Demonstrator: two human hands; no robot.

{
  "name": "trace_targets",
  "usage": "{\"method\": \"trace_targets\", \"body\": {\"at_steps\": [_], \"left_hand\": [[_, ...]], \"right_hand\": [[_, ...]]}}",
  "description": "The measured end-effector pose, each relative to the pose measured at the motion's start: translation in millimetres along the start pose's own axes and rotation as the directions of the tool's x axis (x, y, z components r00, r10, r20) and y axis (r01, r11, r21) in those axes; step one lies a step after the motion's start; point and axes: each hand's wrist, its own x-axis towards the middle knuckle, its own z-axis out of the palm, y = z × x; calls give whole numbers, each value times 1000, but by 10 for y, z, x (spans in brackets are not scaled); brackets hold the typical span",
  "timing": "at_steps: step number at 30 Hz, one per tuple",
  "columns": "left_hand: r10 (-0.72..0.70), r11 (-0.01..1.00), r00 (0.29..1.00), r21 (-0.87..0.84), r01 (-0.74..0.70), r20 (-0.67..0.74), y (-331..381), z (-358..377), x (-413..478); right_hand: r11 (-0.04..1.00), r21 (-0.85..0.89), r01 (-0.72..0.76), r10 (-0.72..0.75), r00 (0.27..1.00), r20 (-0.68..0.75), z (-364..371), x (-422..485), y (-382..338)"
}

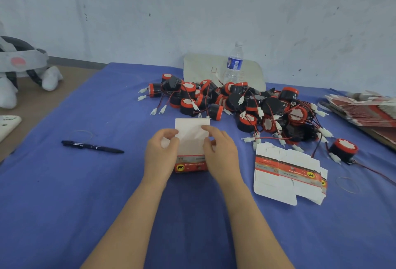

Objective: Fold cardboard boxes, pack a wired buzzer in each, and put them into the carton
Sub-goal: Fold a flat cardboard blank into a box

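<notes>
A small cardboard box, white inside with a red and grey printed front, stands on the blue cloth in the middle, its lid flap raised. My left hand pinches its left side flap and my right hand grips its right side. Behind it lies a heap of black and red wired buzzers with white plugs. One buzzer sits alone at the right. Several flat unfolded box blanks lie to the right of my hands. No carton is in view.
A black pen lies to the left on the blue cloth. A water bottle stands at the back before a pale board. A stack of flat box blanks sits at the far right. Rubber bands lie nearby.
</notes>
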Motion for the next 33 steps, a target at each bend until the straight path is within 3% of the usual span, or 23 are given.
{"method": "trace_targets", "body": {"at_steps": [6, 10, 16, 22, 29, 33], "left_hand": [[-132, 988, 979, -54, 142, 154, -4, -111, 68], [-176, 975, 951, -85, 203, 254, 16, -166, 70], [-126, 986, 965, -78, 147, 230, -23, -101, 45], [-21, 1000, 980, 17, 18, 198, 13, -106, 17], [-17, 947, 996, 321, -12, 85, -34, -145, 45], [-94, 961, 983, 272, 48, 157, -32, -170, 85]], "right_hand": [[951, -309, -3, 50, 988, 143, -110, 43, -22], [993, -114, -32, 61, 965, 254, -198, 22, -23], [972, 169, -161, 105, 948, 300, -160, 52, 43], [985, -6, -173, 165, 926, 341, -155, 61, 63], [967, -181, -179, 236, 899, 370, -154, 63, 26], [974, -145, -174, 213, 919, 331, -124, 36, 38]]}}
